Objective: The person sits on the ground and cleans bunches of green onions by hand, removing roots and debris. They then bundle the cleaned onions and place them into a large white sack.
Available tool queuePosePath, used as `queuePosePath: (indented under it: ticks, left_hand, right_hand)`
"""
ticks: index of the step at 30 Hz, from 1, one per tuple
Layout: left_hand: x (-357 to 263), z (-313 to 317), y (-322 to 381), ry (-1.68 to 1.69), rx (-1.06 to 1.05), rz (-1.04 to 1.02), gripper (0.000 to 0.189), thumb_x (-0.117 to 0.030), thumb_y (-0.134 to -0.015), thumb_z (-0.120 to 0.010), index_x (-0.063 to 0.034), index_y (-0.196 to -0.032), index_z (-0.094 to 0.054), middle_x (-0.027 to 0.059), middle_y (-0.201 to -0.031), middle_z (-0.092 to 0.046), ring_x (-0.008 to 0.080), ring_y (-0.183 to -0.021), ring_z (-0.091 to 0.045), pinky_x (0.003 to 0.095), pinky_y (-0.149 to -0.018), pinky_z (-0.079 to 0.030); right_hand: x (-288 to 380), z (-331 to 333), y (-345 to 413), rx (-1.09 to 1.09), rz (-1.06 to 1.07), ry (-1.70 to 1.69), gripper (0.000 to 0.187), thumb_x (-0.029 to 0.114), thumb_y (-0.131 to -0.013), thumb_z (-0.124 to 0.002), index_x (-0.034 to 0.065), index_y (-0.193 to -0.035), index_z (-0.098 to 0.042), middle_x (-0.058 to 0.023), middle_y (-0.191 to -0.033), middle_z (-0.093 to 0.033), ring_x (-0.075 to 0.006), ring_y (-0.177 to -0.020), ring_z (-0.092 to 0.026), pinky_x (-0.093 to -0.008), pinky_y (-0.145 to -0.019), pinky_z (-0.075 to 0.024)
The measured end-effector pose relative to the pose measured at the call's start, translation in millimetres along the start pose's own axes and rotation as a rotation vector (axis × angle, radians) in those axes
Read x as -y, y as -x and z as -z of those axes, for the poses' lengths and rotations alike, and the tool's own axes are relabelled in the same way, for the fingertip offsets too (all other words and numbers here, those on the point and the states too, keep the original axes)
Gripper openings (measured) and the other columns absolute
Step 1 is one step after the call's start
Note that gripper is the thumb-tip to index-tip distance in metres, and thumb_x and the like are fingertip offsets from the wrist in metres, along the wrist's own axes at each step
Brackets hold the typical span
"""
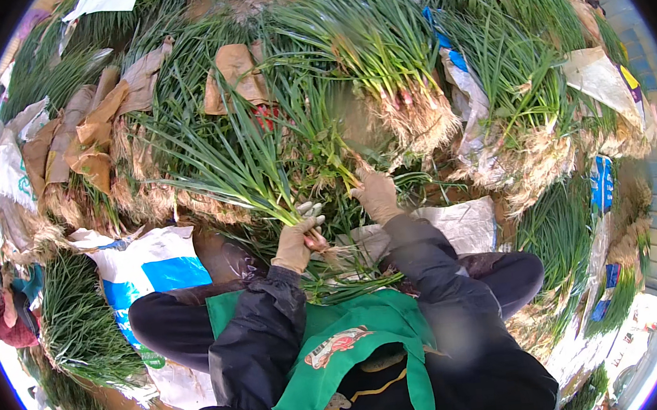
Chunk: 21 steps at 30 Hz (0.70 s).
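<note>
Gloved, my left hand (298,240) grips a small bunch of green onions (269,195) just above its pinkish bulbs. The leaves fan out up and to the left, and the short roots hang toward my right. My right hand (377,196), also gloved, is closed around the lower end of some yellowish green onion stalks (346,165) at the near edge of the pile. Its fingertips are partly hidden. Below both hands, loose green leaves (365,287) lie before my lap, against the top of my green apron (373,318).
A large rooted bundle of green onions (393,70) lies ahead. Brown sacking (235,75) rests among other bundles. A white-and-blue sack (155,267) lies at my left, a pale sack (465,222) by my right knee. Another person (14,308) is at far left.
</note>
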<state>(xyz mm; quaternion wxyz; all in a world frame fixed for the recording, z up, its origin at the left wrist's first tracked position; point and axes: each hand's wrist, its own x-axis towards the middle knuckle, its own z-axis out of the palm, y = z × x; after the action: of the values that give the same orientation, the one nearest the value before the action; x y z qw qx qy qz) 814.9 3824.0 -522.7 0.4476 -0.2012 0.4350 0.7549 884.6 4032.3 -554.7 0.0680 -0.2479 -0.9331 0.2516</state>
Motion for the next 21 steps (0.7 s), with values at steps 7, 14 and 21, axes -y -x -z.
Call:
queuePosePath:
  ticks: [7, 14, 21]
  left_hand:
    - [0, 5, 0, -0.027, -0.008, -0.081, 0.013, -0.008, -0.081, -0.067, -0.0057, -0.089, -0.057, 0.0046, -0.077, -0.062, 0.0118, -0.052, -0.056, 0.0233, -0.040, -0.044]
    - [-42, -25, 67, -0.060, 0.023, -0.174, 0.021, -0.010, -0.087, -0.058, 0.0007, -0.105, -0.053, 0.0104, -0.084, -0.062, 0.0197, -0.057, -0.063, 0.0288, -0.048, -0.056]
    - [-65, 0, 81, -0.025, 0.000, -0.250, 0.048, -0.005, -0.086, -0.059, -0.0045, -0.130, -0.041, 0.0077, -0.096, -0.060, 0.0193, -0.086, -0.060, 0.0356, -0.061, -0.057]
  right_hand:
    - [78, 13, 46, 0.476, -0.072, -0.474, 0.023, 0.028, -0.080, -0.065, 0.0080, -0.092, -0.067, -0.0087, -0.090, -0.067, -0.0250, -0.082, -0.062, -0.0342, -0.074, -0.0482]
    - [15, -13, 19, 0.089, -0.156, 0.095, 0.025, 0.028, -0.085, -0.060, 0.0075, -0.099, -0.062, -0.0117, -0.077, -0.063, -0.0241, -0.070, -0.061, -0.0364, -0.064, -0.0481]
    - [59, 4, 48, 0.749, -0.306, -1.035, 0.028, 0.018, -0.087, -0.060, 0.0052, -0.113, -0.062, -0.0022, -0.094, -0.067, -0.0089, -0.082, -0.059, -0.0239, -0.076, -0.0477]
